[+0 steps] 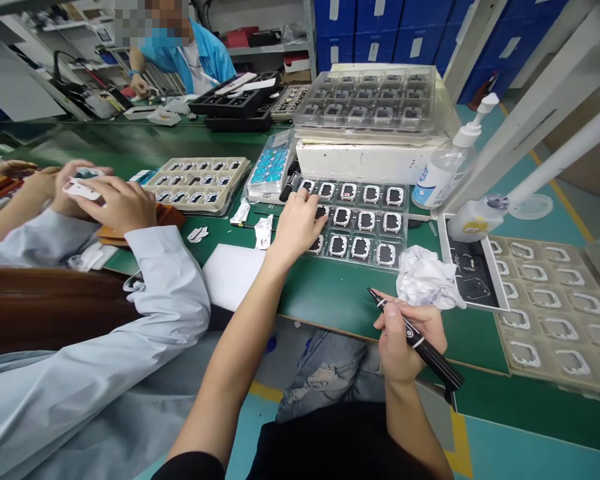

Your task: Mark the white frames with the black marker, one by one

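My left hand [298,227] reaches over the left end of a clear plastic tray [403,250], fingers stretched out and thumb apart. The hand covers some of the tray's left pockets, so contact with a part there cannot be made out. Rows of white-rimmed, dark-centred square parts [366,220] lie in the tray. In my right hand [407,337] is a black marker pen [433,360], its uncapped tip pointing up and left, just in front of the tray. A crumpled white paper [427,277] rests beyond that hand.
A pump bottle [443,173] and a second bottle [473,219] stand right. Another tray of white frames [545,300] lies at far right. Behind are stacked trays [365,100] on a white box. A co-worker's hands [115,200] work at left; another person sits across.
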The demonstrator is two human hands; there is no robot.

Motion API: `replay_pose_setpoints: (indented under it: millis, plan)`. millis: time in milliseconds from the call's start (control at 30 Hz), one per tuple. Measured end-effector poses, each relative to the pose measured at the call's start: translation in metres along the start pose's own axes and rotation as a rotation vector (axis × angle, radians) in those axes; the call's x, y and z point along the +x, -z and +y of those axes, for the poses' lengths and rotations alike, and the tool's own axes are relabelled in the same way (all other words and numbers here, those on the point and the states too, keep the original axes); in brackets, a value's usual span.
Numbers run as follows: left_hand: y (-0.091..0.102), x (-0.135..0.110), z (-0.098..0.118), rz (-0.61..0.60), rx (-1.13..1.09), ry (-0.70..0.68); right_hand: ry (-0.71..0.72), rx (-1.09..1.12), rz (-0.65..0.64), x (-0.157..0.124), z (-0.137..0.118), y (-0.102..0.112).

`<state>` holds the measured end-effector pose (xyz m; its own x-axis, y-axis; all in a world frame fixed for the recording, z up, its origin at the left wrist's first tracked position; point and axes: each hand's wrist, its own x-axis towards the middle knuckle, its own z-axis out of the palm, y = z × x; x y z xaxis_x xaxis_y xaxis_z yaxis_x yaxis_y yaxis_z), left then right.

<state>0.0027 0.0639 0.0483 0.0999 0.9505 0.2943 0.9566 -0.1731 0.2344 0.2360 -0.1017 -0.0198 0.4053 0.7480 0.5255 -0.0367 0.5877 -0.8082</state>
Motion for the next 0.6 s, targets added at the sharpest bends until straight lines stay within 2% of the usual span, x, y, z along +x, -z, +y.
replay_pose_setpoints:
  millis: [133, 367, 600]
  plan:
    - [-0.006, 0.006, 0.018, -0.044, -0.102, -0.014, -0.006, -0.022, 0.013, 0.0, 0.001, 0.0]
    - [-0.02, 0.027, 0.031, -0.066, -0.165, 0.104, 0.003, -0.02, 0.021, 0.001, 0.001, -0.001]
    - [-0.011, 0.03, 0.051, -0.059, -0.135, 0.177, 0.007, -0.039, 0.027, 0.002, 0.002, -0.001]
